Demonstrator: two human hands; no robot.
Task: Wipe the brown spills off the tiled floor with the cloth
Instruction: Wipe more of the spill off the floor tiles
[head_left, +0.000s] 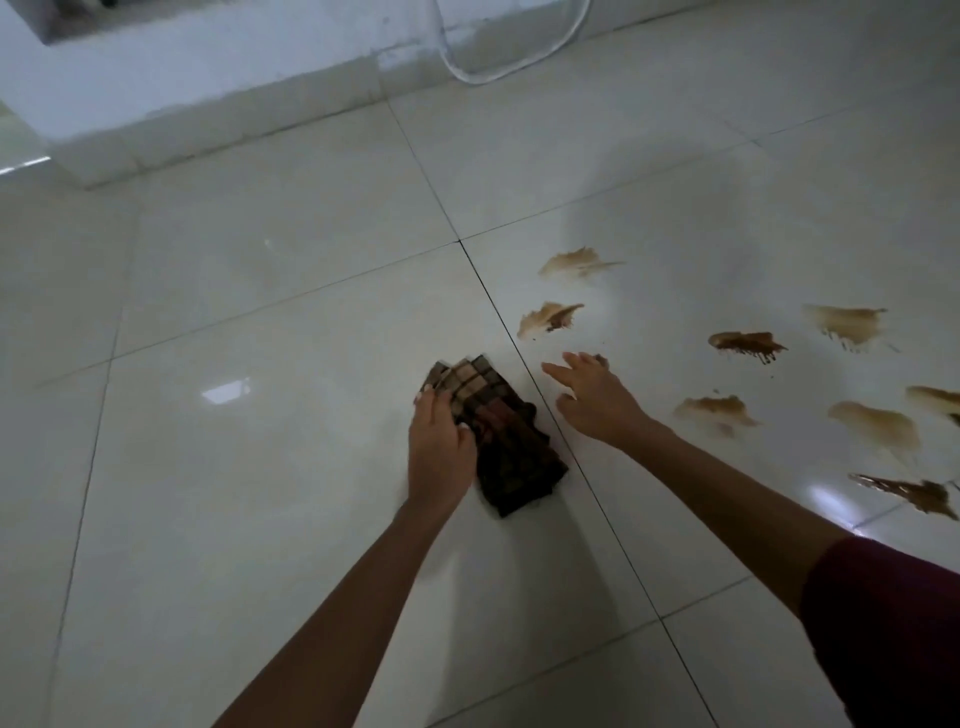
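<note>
- We take the cloth (493, 441) as our landmark: a dark checked cloth, folded or bunched, lying on the tiled floor (249, 322) just left of a dark grout line.
- Our left hand (439, 449) rests on the cloth's left edge, fingers curled over it and gripping; we judge this is to gather it up for the first wipe.
- Our right hand (592, 395) hovers just right of the cloth, across the grout line, fingers spread and straight, holding nothing. It seems placed either to steady us or to help take the cloth.
- The two hands are apart, with the cloth between them.
- All the brown spills (727, 410) lie to the right of the cloth, none to its left. We count nine clear patches: two just beyond it, the rest farther right, some running to the frame's edge. A small dark mark at our right fingertips may be a tenth; we cannot tell.
- None of the spills looks wiped yet, so we judge the task barely begun.
- One white hose (498, 78) loops against the wall, well beyond the cloth.
</note>
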